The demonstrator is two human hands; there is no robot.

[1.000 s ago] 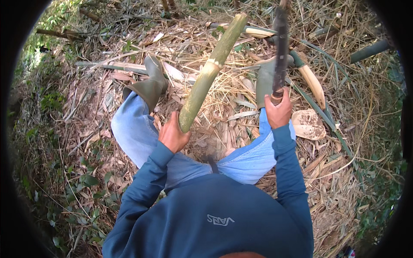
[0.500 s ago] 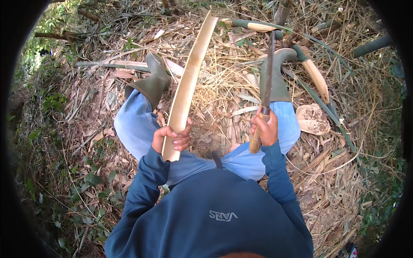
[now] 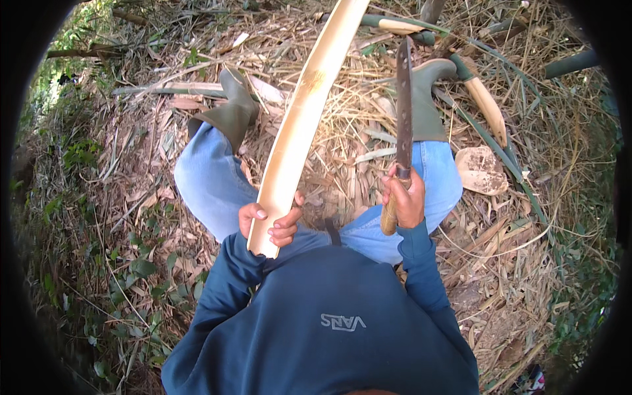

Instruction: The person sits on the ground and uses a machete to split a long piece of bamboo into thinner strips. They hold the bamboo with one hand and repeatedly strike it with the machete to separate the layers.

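A long pale strip of split bamboo (image 3: pixel 299 131), hollow side up, slants away from me toward the top of the view. My left hand (image 3: pixel 273 224) is closed around its near end, thumb over one edge and fingers over the other. In my right hand (image 3: pixel 404 196) is a machete (image 3: pixel 403 112), gripped by its wooden handle. Its dark blade points away from me, with several small marks along it. Blade and bamboo are apart, the blade standing over my right knee and boot.
My green rubber boots (image 3: pixel 234 108) rest wide apart on ground strewn with shavings and dry leaves. Green bamboo lengths with pale cut parts (image 3: pixel 486 110) lie at the far right. A pale wood block (image 3: pixel 480 170) sits beside my right knee. Leafy plants (image 3: pixel 141 266) grow at left.
The bamboo strip has come up nearer, its far end now reaching past the top edge. The machete blade has turned, showing more of its flat side. Both hands keep their grip.
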